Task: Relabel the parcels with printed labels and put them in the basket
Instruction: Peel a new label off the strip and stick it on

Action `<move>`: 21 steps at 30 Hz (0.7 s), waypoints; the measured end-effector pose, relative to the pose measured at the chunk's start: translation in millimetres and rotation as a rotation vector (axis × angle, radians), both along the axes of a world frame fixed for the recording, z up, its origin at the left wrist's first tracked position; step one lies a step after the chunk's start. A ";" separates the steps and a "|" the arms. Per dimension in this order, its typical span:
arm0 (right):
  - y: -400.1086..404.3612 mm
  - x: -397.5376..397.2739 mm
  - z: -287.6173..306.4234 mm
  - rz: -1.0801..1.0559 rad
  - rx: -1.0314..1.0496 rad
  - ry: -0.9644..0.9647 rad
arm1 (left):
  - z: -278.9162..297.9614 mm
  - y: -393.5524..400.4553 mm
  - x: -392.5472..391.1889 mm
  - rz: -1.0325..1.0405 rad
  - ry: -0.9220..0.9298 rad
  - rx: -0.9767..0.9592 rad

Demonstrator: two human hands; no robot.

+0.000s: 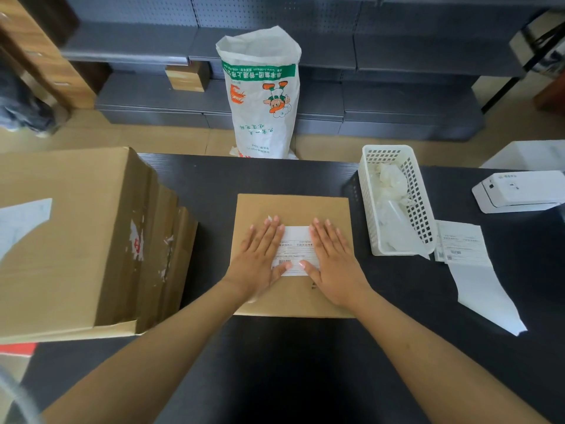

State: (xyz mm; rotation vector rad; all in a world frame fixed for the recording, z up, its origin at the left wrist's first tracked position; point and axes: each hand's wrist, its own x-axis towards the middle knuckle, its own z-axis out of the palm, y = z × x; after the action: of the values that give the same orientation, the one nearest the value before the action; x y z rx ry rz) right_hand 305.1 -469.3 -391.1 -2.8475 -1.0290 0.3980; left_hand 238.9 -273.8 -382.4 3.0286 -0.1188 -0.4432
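Flat, both hands press label onto parcel.

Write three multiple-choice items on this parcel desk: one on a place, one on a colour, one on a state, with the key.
1. Where does the white perforated plastic basket stand relative to the flat brown cardboard parcel?
A. to its right
B. on top of it
C. to its left

2. What colour is the table top?
A. white
B. black
C. red

3. How do the left hand and right hand lie on the white printed label?
A. curled into fists
B. pinching a corner
C. flat, fingers straight

Key: 1 A, the basket sits beside the parcel's right edge. 2 B, the bare surface is black. 3 C, both palms press down on the label's two ends.
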 end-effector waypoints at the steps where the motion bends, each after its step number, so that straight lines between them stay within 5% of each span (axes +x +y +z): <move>1: -0.1 0.2 0.1 0.004 -0.026 -0.010 | 0.4 0.2 1.0 0.007 0.010 -0.013; 13: -2.2 -0.9 -4.1 -0.028 -0.024 -0.030 | -1.8 0.6 -7.7 0.137 -0.010 -0.057; 21: -11.7 -7.1 -6.3 -0.007 -0.036 -0.034 | 3.6 11.5 -7.6 -0.020 0.087 -0.062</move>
State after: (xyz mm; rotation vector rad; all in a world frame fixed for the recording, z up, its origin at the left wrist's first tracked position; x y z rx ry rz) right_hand 298.1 -481.0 -397.4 -2.8988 -1.0275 0.3730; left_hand 231.3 -262.2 -378.7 2.9444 -0.1553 -0.5614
